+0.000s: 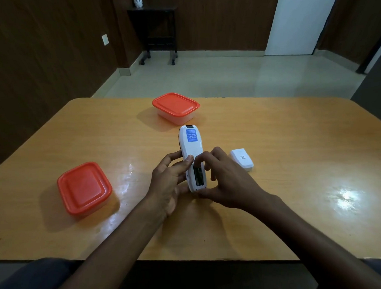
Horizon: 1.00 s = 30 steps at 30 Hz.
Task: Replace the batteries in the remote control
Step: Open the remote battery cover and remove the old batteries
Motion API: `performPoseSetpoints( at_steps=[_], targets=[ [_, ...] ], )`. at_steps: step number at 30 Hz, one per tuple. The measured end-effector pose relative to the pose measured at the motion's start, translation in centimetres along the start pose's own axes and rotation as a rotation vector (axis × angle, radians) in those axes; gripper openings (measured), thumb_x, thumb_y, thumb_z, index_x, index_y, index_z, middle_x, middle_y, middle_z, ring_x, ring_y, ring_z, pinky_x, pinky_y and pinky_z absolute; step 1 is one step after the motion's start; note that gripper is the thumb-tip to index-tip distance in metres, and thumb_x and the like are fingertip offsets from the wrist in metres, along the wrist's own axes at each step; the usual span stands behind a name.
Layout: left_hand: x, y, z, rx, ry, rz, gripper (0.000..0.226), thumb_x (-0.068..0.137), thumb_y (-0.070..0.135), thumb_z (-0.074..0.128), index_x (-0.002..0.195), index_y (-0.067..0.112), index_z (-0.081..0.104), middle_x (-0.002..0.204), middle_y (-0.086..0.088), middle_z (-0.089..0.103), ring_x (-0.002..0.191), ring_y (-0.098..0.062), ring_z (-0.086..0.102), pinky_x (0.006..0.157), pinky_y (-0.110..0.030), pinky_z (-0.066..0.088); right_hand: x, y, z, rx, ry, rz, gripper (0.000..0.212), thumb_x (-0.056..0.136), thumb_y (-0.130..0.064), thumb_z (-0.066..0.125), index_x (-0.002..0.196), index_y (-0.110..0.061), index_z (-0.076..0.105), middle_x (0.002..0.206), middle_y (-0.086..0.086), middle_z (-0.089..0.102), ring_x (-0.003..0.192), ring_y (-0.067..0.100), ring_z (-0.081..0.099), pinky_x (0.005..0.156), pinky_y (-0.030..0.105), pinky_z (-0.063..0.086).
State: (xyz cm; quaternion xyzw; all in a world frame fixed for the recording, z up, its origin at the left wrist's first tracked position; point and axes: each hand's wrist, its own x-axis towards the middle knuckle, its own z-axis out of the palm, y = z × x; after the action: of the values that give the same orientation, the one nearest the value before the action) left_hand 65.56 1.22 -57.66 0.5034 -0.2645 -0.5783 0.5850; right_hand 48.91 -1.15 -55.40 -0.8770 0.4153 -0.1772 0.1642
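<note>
A white remote control [191, 148] lies face down, with a blue sticker on its back, and points away from me at the middle of the table. Its battery compartment [198, 175] is uncovered at the near end, and something dark shows inside. My left hand [169, 185] grips the remote's left side. My right hand [224, 180] holds the right side, its fingertips at the top of the compartment and its thumb under the near end. The white battery cover [242, 159] lies on the table just right of my right hand.
Two lidded plastic boxes with orange lids rest on the wooden table [298, 194]: one box [84, 188] at the left, another box [176, 108] beyond the remote. The table's near edge runs just above my lap.
</note>
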Motion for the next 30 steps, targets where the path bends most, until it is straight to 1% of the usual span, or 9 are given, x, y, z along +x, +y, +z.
performPoseSetpoints(
  at_steps=[5,10,13,16,19,22,27,29,30],
  targets=[
    [-0.3,-0.3,0.4,0.029,-0.004,-0.001,0.038,0.087,0.017,0.074,0.124,0.018,0.063,0.112,-0.01,0.076,0.101,-0.032,0.073,0.075,-0.052,0.062,0.1,0.4,0.1,0.088,0.004,-0.016,0.058,0.068,-0.031,0.09,0.101,-0.026,0.043,0.105,-0.006,0.045,0.075,0.003,0.048,0.059,0.025,0.047],
    [-0.1,-0.1,0.2,-0.012,0.024,-0.007,0.036,0.086,0.017,0.075,0.12,0.019,0.064,0.108,-0.012,0.077,0.098,-0.033,0.073,0.076,-0.055,0.061,0.1,0.5,0.5,0.194,0.063,-0.051,0.037,0.079,-0.038,0.081,0.086,-0.021,0.049,0.089,-0.003,0.057,0.074,0.013,0.058,0.063,0.035,0.052],
    [-0.2,0.0,0.2,-0.01,0.014,-0.005,0.033,0.088,0.016,0.073,0.12,0.019,0.064,0.108,-0.011,0.077,0.098,-0.031,0.073,0.078,-0.06,0.06,0.2,0.3,0.4,0.295,0.14,0.029,0.025,0.089,-0.032,0.074,0.094,-0.021,0.052,0.079,-0.003,0.065,0.074,0.014,0.064,0.064,0.037,0.055],
    [-0.2,-0.1,0.3,-0.006,0.014,-0.002,0.036,0.089,0.016,0.072,0.123,0.019,0.063,0.113,-0.012,0.075,0.101,-0.032,0.073,0.078,-0.06,0.06,0.3,0.4,0.2,0.309,0.179,0.08,0.031,0.085,-0.027,0.078,0.11,-0.022,0.059,0.079,-0.003,0.07,0.075,0.011,0.067,0.066,0.029,0.055],
    [-0.2,-0.2,0.3,0.002,0.032,0.004,0.038,0.088,0.017,0.073,0.125,0.021,0.062,0.116,-0.011,0.073,0.104,-0.032,0.072,0.077,-0.057,0.061,0.3,0.4,0.1,0.278,0.209,0.035,0.023,0.081,-0.024,0.082,0.1,-0.021,0.069,0.087,-0.005,0.069,0.075,0.006,0.067,0.067,0.021,0.053],
    [-0.2,-0.1,0.1,-0.006,0.05,0.009,0.039,0.088,0.017,0.073,0.126,0.021,0.061,0.115,-0.011,0.073,0.102,-0.032,0.072,0.077,-0.057,0.061,0.3,0.2,0.0,0.359,0.166,0.089,0.023,0.079,-0.02,0.084,0.09,-0.021,0.064,0.087,-0.006,0.071,0.074,0.005,0.069,0.061,0.015,0.053],
    [-0.1,0.1,0.2,-0.056,0.067,-0.008,0.03,0.089,0.015,0.073,0.117,0.022,0.064,0.108,-0.01,0.076,0.097,-0.031,0.074,0.078,-0.056,0.061,0.7,0.2,-1.1,0.784,0.247,0.344,0.016,0.085,-0.006,0.076,0.098,-0.012,0.069,0.082,0.005,0.075,0.074,0.016,0.074,0.054,0.031,0.058],
    [-0.2,0.2,0.2,-0.073,0.077,-0.013,0.028,0.088,0.014,0.073,0.114,0.021,0.065,0.107,-0.01,0.076,0.095,-0.03,0.074,0.079,-0.057,0.061,0.8,1.3,-1.4,0.699,0.34,0.417,0.015,0.088,-0.01,0.073,0.102,-0.015,0.073,0.08,0.002,0.076,0.076,0.016,0.074,0.056,0.029,0.058],
    [-0.2,0.1,0.2,-0.079,0.08,-0.016,0.028,0.088,0.013,0.074,0.114,0.02,0.065,0.106,-0.01,0.076,0.093,-0.03,0.073,0.078,-0.057,0.061,0.8,2.2,-1.3,0.505,0.347,0.412,0.017,0.089,-0.013,0.071,0.106,-0.016,0.074,0.083,0.001,0.077,0.077,0.015,0.073,0.059,0.029,0.058]
  ],
)
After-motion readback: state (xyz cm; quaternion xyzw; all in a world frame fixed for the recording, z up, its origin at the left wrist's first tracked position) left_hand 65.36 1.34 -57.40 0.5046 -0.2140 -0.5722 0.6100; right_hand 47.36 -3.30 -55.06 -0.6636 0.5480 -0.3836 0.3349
